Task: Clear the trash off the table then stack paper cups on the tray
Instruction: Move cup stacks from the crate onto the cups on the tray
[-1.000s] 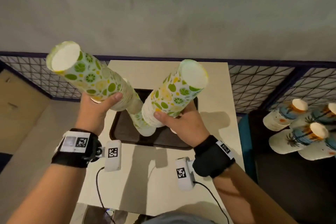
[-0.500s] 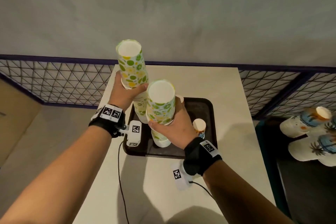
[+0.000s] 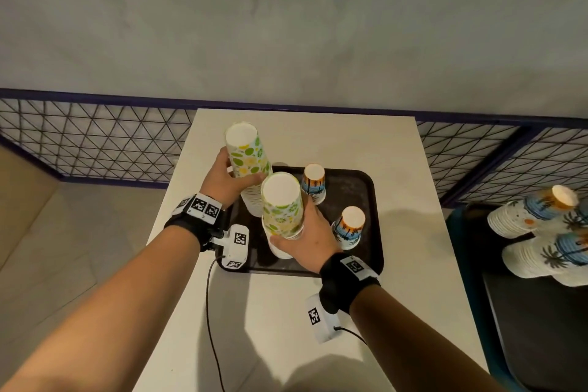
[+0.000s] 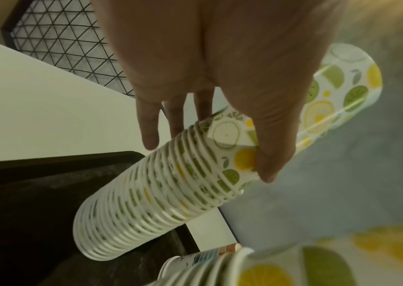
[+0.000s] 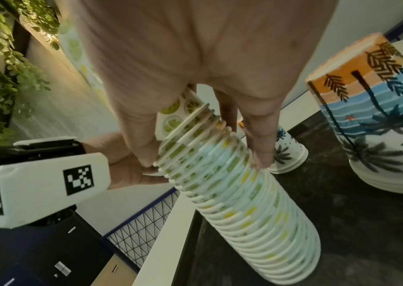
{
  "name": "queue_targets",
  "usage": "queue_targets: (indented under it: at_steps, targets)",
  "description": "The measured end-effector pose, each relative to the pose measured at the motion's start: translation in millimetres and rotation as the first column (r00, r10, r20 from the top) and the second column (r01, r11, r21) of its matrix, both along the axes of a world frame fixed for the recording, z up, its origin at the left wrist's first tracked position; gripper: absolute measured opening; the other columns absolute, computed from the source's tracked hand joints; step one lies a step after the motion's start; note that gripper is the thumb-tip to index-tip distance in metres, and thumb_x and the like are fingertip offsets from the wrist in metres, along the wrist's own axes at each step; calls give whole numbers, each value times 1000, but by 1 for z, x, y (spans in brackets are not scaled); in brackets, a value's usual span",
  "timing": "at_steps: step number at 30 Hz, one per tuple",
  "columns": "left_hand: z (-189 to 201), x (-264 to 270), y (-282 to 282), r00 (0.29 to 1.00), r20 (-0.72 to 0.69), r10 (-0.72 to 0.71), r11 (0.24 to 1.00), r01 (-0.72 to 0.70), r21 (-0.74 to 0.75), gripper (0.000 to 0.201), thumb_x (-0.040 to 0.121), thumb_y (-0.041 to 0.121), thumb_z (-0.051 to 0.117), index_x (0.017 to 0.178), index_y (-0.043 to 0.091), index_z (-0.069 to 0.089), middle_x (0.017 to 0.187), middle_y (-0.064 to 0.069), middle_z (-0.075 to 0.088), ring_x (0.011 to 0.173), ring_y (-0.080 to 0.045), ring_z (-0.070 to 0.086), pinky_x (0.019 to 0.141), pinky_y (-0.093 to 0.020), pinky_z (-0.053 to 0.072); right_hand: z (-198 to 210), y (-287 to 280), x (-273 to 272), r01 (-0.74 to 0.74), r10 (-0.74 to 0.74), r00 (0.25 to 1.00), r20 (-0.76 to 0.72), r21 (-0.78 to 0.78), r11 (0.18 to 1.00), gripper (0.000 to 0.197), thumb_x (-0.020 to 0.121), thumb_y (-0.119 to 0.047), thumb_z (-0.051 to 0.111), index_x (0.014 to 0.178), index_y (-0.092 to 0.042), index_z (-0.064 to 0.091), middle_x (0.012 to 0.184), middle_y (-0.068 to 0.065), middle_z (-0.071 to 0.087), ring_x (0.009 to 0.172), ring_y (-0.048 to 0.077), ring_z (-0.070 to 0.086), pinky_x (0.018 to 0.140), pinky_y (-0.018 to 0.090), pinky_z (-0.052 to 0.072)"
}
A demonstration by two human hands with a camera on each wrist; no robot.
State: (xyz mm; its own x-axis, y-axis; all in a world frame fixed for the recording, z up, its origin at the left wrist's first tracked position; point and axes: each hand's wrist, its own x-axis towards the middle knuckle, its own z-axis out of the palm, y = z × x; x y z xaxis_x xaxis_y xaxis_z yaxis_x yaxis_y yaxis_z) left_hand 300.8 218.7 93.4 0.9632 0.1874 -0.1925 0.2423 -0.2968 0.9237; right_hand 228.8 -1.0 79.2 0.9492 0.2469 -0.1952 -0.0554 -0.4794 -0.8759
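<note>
Hands | left grip (image 3: 222,177) clasps far citrus stack (image 3: 246,162) | right grip (image 3: 307,237) clasps near citrus stack (image 3: 281,205) | tray (image 3: 366,200)

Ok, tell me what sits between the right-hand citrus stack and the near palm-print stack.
Only the right hand, gripping the citrus stack; beyond its knuckles, bare tray up to the palm-print stack, per the head view.

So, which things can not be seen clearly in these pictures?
- Base of the left citrus cup stack: head view, the right stack covers it.
- Left hand fingers: left wrist view, partly behind the stack.
- Palm cups at right: head view, cut by the edge; count unclear.
</note>
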Motion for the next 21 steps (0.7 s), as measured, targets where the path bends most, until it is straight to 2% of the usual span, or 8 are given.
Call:
queue_targets:
  at_steps: [4,7,10,12,14,16,19,21]
  targets:
    - [5,0,2,998,-32,-46,998,47,36,89,66,37,93,143,31,49,134,3,67,123,-20,64,106,-50,53,0,5,2,6,-7,1000,-29,-9,1000,101,71,-41,87,150,-39,24,151,-4,45,134,17,51,106,29,42]
    - [13,-2,0,996,-41,-76,995,79,68,90,70,29,93,147,26,47,137,1,65,123,-20,62,108,-47,51,-2,9,3,12,-13,999,-41,-24,1000,100,69,-42,88,147,-36,27,148,-3,46,133,18,52,106,31,44]
    - [22,-9,8,991,-87,-101,992,108,72,109,64,35,92,156,30,34,148,-3,56,134,-24,56,111,-50,48,-3,8,2,11,-13,998,-67,-28,1000,104,65,-47,89,147,-34,27,146,-2,49,135,21,51,109,38,46]
    - [31,-18,14,995,-98,-33,997,39,67,108,75,21,88,160,38,24,155,-6,50,139,-25,51,113,-55,46,1,2,-2,-6,5,997,-74,-18,1000,111,65,-48,89,152,-33,21,151,-1,45,140,22,46,112,43,44]
    - [46,-34,14,995,-32,91,993,-88,75,95,84,7,78,160,37,28,152,-5,51,137,-25,52,112,-52,47,8,-9,-11,-5,7,996,-85,16,1000,114,68,-47,88,155,-37,15,158,0,36,143,21,41,115,45,42]
    - [64,-57,5,975,118,191,973,-203,105,79,89,2,71,154,33,39,146,-3,55,132,-21,56,108,-42,51,18,-24,-23,5,3,995,-96,87,996,105,76,-42,85,155,-41,17,161,-4,31,142,19,42,114,43,43]
    - [95,-96,-24,922,331,200,963,-247,106,66,90,-3,68,140,36,47,135,-2,60,122,-14,59,88,-13,50,35,-59,-46,41,-32,998,-50,205,978,73,86,-34,78,147,-34,39,148,-7,46,124,10,57,99,28,54]
    - [114,-119,-53,902,409,136,976,-194,102,65,90,-3,69,133,41,49,126,0,61,117,-16,61,88,-19,49,46,-90,-61,83,-88,996,14,227,970,44,90,-27,74,130,-26,56,130,-6,59,108,7,65,87,20,56]
